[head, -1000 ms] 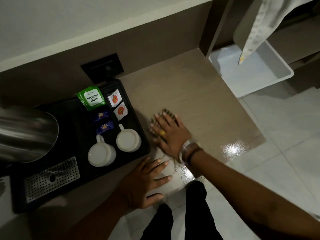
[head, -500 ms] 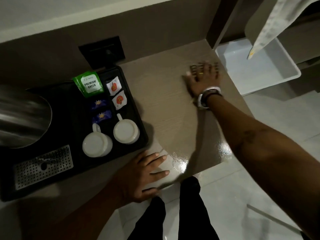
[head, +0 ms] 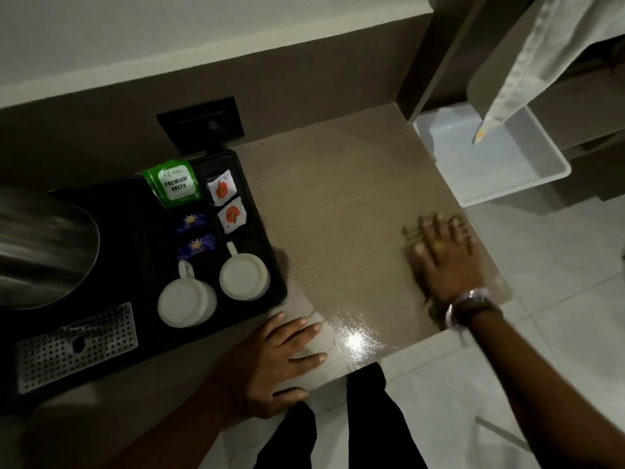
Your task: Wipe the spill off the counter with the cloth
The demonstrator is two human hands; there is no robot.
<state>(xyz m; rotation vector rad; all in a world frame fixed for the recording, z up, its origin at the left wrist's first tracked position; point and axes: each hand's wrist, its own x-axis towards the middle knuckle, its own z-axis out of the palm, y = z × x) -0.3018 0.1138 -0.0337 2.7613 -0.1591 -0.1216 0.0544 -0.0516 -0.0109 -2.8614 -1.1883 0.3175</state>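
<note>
Currently, the right hand (head: 443, 262) is pressed flat, with the fingers spread, on a small patterned cloth (head: 411, 233) that lies on the counter (head: 338, 204) near its right edge. Only a strip of the cloth is seen beyond the fingertips and a little below the wrist; the rest is covered by the palm. A watch (head: 468, 306) is worn on the right wrist. The left hand (head: 274, 360) is laid open and empty on the front edge of the counter, the fingers pointed to the right, just beside the black tray (head: 270, 252). Between the two hands, at the front of the counter, a wet glossy patch (head: 358, 330) is seen, where light is reflected. On the tray two white cups (head: 243, 275) are placed upside down, and behind them a green tea packet (head: 174, 184) and several small sachets are kept. A metal kettle (head: 44, 245) is seen at the far left, blurred. To the right of the counter, lower down, a white plastic bin (head: 541, 177) is placed on the tiled floor.
</note>
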